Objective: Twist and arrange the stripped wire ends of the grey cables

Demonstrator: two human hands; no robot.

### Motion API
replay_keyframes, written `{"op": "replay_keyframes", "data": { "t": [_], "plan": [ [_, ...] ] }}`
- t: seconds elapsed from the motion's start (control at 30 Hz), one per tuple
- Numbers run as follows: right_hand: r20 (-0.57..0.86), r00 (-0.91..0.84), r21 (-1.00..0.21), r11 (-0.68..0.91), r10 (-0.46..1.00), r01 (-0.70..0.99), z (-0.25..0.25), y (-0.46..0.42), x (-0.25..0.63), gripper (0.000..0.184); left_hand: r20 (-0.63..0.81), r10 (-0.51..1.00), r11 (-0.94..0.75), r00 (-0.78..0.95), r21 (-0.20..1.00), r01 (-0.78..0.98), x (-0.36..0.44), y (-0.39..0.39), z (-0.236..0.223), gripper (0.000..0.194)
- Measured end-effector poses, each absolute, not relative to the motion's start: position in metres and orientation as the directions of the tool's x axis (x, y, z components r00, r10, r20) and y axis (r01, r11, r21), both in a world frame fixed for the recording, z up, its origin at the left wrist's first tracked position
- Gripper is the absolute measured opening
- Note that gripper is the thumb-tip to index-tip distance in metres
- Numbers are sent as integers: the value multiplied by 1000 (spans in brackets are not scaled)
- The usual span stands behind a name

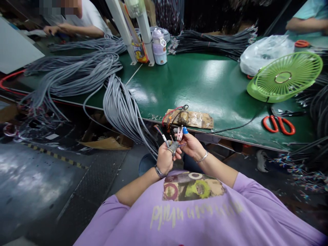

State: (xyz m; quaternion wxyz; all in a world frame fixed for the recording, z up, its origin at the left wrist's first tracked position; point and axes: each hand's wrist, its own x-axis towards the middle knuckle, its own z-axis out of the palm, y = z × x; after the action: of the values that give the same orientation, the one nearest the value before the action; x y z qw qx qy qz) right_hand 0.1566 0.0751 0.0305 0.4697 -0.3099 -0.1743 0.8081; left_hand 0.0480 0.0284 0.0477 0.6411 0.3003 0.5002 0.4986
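My left hand [164, 158] is closed round a grey cable [167, 143] with a white band and a fan of bare coloured wires [158, 130] at its end. A short grey piece [173, 147], perhaps tape-wrapped, also lies across its fingers. Close beside it, my right hand [192, 146], with a blue cover on one fingertip, pinches a small pink clip-like piece [180, 134]. Thin wires show between the two hands. Just beyond them, a worn wooden block [200, 119] with a brownish lump and red and black leads lies at the bench edge.
Grey cable bundles [120, 99] drape over the green bench [194, 82] at left. On the right are a green fan [283, 78], red-handled scissors [278, 124] and a plastic bag [266, 53]. A bottle [159, 48] stands by the post. Two other people work across the bench.
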Motion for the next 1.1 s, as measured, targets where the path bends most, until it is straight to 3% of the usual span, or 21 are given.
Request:
{"op": "replay_keyframes", "data": {
  "t": [0.3, 0.5, 0.73, 0.83, 1.0, 1.1],
  "plan": [
    [-391, -389, -475, -545, 834, -691, 25, 66, 168, 45, -297, 955, 288, 23, 900, -328, 41, 17, 45, 31],
    [-377, -498, -624, -612, 781, -486, 28, 53, 181, 45, -272, 962, 271, 40, 917, -292, 35, 10, 38, 30],
    [-321, -469, -865, -456, 823, -207, 42, 58, 185, 33, -282, 934, 317, 217, 938, -144, 32, 9, 29, 31],
    [-302, -500, -885, -433, 812, -170, 45, 59, 185, 32, -300, 908, 333, 292, 940, -70, 30, 9, 27, 32],
    [-345, -456, -846, -482, 820, -227, 44, 57, 191, 38, -301, 932, 332, 203, 933, -141, 30, 9, 29, 32],
    [-369, -482, -864, -484, 795, -137, 43, 57, 199, 40, -291, 941, 319, 174, 933, -168, 29, 10, 29, 32]
  ]
}}
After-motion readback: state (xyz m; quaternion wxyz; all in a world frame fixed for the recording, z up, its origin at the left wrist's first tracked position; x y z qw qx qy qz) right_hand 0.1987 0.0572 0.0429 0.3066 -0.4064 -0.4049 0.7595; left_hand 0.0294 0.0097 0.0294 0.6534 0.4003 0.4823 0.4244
